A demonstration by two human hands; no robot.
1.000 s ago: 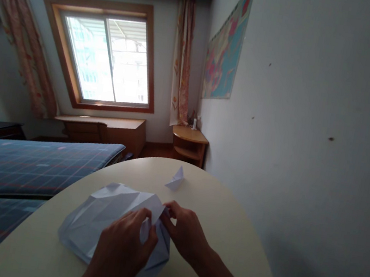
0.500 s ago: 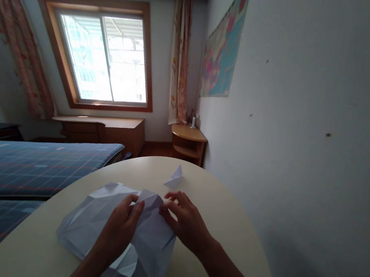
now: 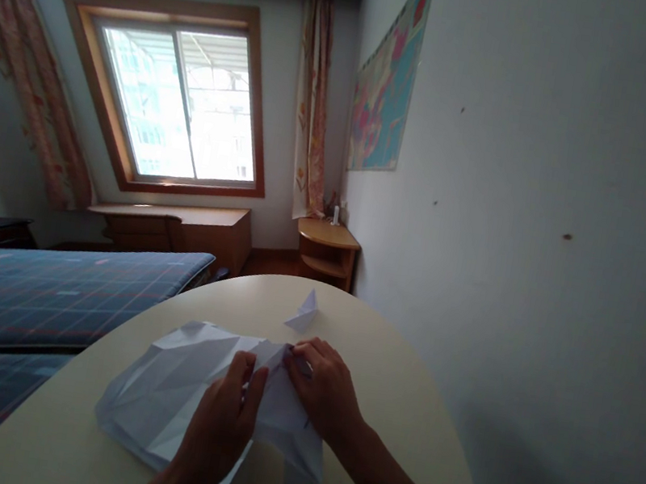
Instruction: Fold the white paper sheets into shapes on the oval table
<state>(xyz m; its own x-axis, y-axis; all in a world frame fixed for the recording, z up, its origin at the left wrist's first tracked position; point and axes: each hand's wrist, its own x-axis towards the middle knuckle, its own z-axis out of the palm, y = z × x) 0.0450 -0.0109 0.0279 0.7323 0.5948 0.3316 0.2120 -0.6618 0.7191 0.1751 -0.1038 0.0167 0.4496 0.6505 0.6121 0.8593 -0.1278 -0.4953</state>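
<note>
My left grip (image 3: 219,430) stands on edge, fingers closed together against the creased white paper sheet (image 3: 170,390). From here the hand's back blocks my view of the contact, so I cannot tell whether it is pinching. My right grip (image 3: 324,389) is curled over the sheet's raised fold, its fingertips (image 3: 296,356) pressed down and its thumb out of sight. The sheet lies crumpled and faceted between and beneath both hands, partly covered by them, on the round cream bench (image 3: 55,420). At 11 o'clock from my right grip, near the bench's far rim, sits a small folded paper boat (image 3: 303,313). Beyond the rim, a corner side table (image 3: 325,246) stands at 12 o'clock, a blue plaid bed (image 3: 14,291) lies at 9 o'clock, and a wall map (image 3: 388,81) hangs at 1 o'clock, cut off by the top of the frame.
</note>
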